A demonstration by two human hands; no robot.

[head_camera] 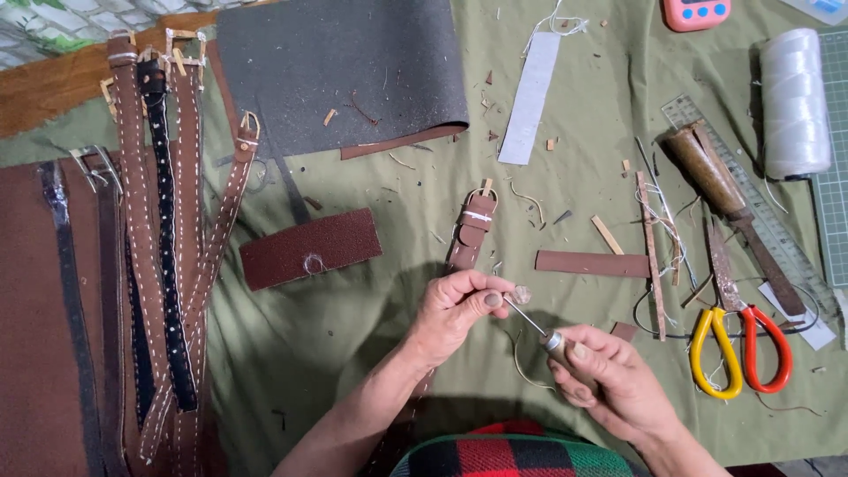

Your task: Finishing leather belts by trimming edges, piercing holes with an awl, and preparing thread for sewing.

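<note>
lying nearest at the bottom edge, a red, green and black checked garment is seen. just above it, the right hand is closed around the handle of an awl, whose thin metal shaft is pointed up and left. the left hand is closed in a pinch on a small pale lump, which is met by the awl's tip; what the lump is cannot be told. a brown strap with a buckle is laid on the green cloth of the worktop, running from beneath the left hand away from the person. to the right, scissors with 1 yellow and 1 red handle are laid near a flat brown leather strip and a wooden-handled knife. to the left, a dark red leather patch is placed, and beyond it a row of stitched brown and black belts is spread along the worktop. farther off, a grey sheet, a pale grey strip, a clear ruler and a spool of white thread are seen, with a pink device at the far edge.
</note>
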